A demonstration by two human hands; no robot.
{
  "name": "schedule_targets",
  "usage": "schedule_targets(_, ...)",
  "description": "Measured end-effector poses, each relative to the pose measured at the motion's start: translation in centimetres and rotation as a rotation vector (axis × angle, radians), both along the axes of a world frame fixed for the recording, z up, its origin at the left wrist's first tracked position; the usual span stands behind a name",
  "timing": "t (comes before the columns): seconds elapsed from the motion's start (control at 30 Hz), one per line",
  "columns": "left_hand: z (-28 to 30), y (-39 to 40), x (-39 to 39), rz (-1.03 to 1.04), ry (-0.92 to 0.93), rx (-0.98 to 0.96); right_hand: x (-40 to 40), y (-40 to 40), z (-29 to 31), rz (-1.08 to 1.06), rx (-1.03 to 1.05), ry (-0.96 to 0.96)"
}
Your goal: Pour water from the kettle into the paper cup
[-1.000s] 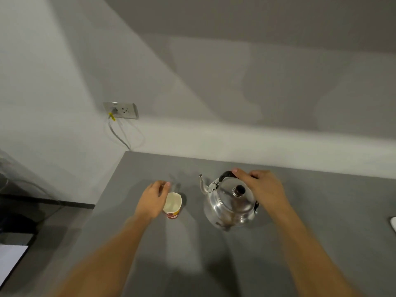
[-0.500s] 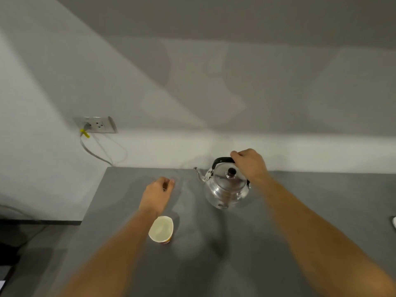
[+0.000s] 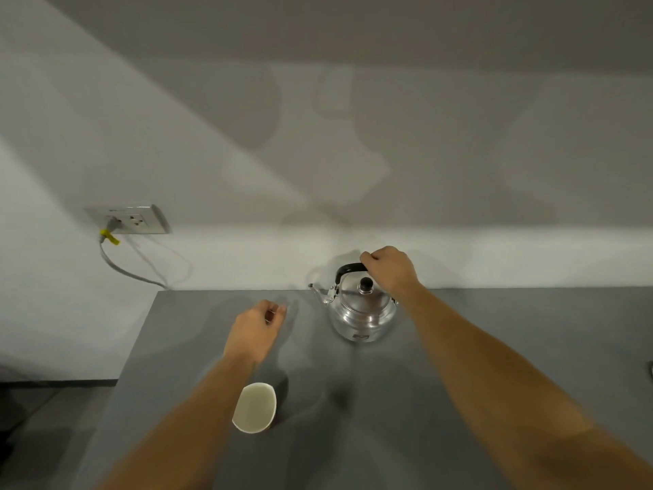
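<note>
the white paper cup [image 3: 254, 407] stands upright at lower centre of the frame, its inside pale, its outer wall mostly hidden. above it the left hand [image 3: 255, 328] hovers, fingers loosely curled, holding nothing. right of centre the shiny steel kettle [image 3: 361, 314] sits with spout pointing left; the right hand [image 3: 388, 268] is clamped on its black handle [image 3: 348, 269]. the grey table [image 3: 494, 348] meets a pale wall, with a wall socket [image 3: 129, 219] at upper left.

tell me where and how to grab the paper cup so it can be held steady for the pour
Take the paper cup by its side wall, below the rim, coming in from the left with the free left hand. It stands upright with its mouth open, so a grip from above would block the stream. The kettle, handle already in the right hand, would likely arrive from the right.
</note>
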State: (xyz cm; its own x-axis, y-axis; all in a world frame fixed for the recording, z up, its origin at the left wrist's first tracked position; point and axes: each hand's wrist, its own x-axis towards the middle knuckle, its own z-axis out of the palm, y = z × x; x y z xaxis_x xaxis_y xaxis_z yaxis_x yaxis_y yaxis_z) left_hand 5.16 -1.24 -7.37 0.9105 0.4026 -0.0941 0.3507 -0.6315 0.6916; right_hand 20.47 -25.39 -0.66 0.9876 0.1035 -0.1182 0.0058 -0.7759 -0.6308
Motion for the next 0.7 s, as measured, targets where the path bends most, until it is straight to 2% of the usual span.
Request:
schedule_targets(0.37, 0.6, 0.0, -0.4, 0.005, -0.009, -0.011, -0.4, -0.3, -1.0, 0.051, 0.051, -0.019)
schedule_targets(0.7, 5.2, -0.5, -2.2, -0.051, -0.067, 0.030, -3.6, -0.5, 2.9, 0.195, -0.165, -0.303)
